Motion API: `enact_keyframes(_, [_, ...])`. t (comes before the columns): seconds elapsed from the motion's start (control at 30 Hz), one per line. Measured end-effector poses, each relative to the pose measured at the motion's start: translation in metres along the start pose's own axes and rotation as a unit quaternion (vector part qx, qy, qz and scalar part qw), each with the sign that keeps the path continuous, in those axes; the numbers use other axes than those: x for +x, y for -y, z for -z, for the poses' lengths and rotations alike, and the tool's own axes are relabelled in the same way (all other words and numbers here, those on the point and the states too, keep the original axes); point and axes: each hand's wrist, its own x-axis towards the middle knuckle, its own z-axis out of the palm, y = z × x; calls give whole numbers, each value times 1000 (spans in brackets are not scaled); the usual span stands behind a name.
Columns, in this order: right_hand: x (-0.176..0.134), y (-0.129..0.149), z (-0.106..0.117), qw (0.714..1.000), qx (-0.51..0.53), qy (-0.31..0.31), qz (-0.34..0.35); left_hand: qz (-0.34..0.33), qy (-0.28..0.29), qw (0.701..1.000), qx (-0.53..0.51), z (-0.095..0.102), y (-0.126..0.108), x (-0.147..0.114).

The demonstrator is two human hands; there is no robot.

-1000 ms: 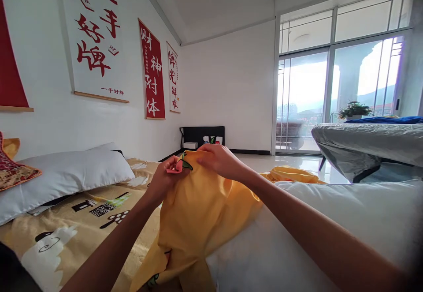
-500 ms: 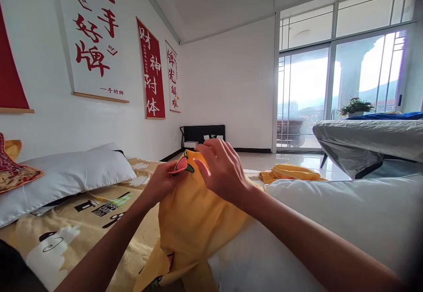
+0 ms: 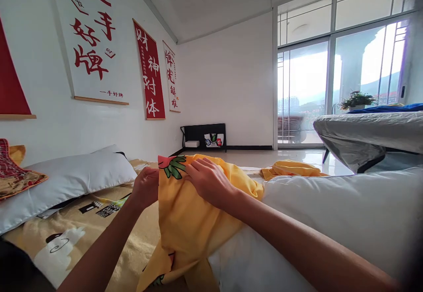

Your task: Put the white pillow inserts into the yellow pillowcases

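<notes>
A yellow pillowcase (image 3: 185,221) with a red and green print hangs loosely in front of me, its lower right part against a white pillow (image 3: 317,221). My left hand (image 3: 145,187) is closed on its upper left edge, the fingertips hidden behind the fabric. Just right of the green leaf print, my right hand (image 3: 209,181) has bent fingers gripping the top of the pillowcase. The fabric drapes from both hands toward the bottom of the view.
Beneath lies a beige printed bed sheet (image 3: 122,234). Another white pillow (image 3: 82,173) is at left, with a red patterned cloth (image 3: 20,173) on it. A crumpled yellow cloth (image 3: 294,169) lies beyond the near pillow. A grey-covered table (image 3: 370,129) stands at right.
My left hand has moved left and slightly down with the pillowcase corner, spreading its printed edge. My right hand has come down from raised, loose fingers to grip the fabric's top.
</notes>
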Motion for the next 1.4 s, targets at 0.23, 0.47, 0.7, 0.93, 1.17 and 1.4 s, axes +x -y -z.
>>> enact_keyframes(0.23, [-4,-5,-1,991,-14,-91,98,-42,-22,996,76,-14,21,7])
enact_keyframes(0.47, [-5,-5,1,993,-4,-88,74,-50,31,989,134,-24,22,7])
enact_keyframes(0.7, [-8,-2,3,997,26,-70,26,-5,8,993,119,-36,16,4])
enact_keyframes(0.93, [-14,-8,-1,987,-27,-123,103,39,69,984,160,-37,11,0])
enact_keyframes(1.17, [-20,-7,-4,973,-56,-174,145,38,60,971,229,-48,9,-6])
enact_keyframes(1.4, [-23,-5,-4,970,-66,-186,145,-3,3,921,389,-69,4,-11])
